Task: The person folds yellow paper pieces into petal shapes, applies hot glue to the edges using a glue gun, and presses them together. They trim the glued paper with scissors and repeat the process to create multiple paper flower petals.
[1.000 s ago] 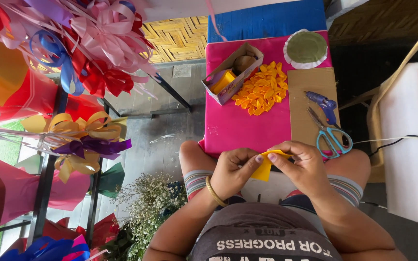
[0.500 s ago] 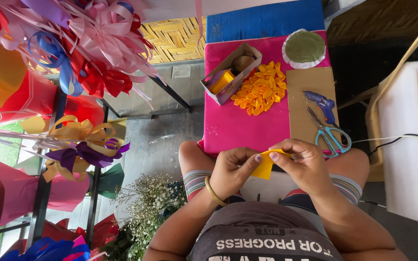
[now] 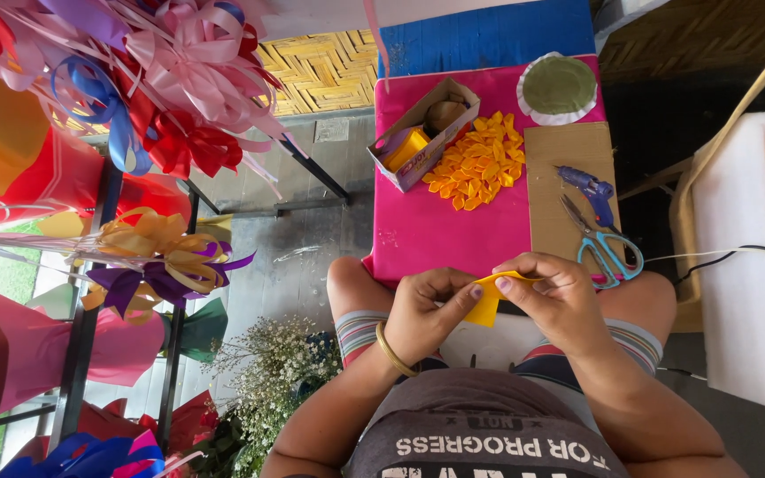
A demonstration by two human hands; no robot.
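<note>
One yellow petal piece [image 3: 488,302], pinched between left hand [image 3: 425,316] and right hand [image 3: 559,300], one scissors [image 3: 606,245], one glue gun [image 3: 588,188] on pink surface [image 3: 440,232] beyond.

A bright pink low table [image 3: 453,235] carries a heap of folded orange-yellow petals [image 3: 478,161] beside an open cardboard box [image 3: 422,133]. A round green disc on a white paper doily [image 3: 560,88] sits at the far corner. On a brown cardboard sheet [image 3: 567,150] lie a blue glue gun [image 3: 588,188] and teal-handled scissors [image 3: 606,243]. To the left hang ribbon bows in pink [image 3: 201,53], red [image 3: 189,142], gold [image 3: 148,237] and purple [image 3: 148,283]. Small white dried flowers [image 3: 272,363] stand below. A white foam box [image 3: 745,265] at right holds more yellow pieces.
</note>
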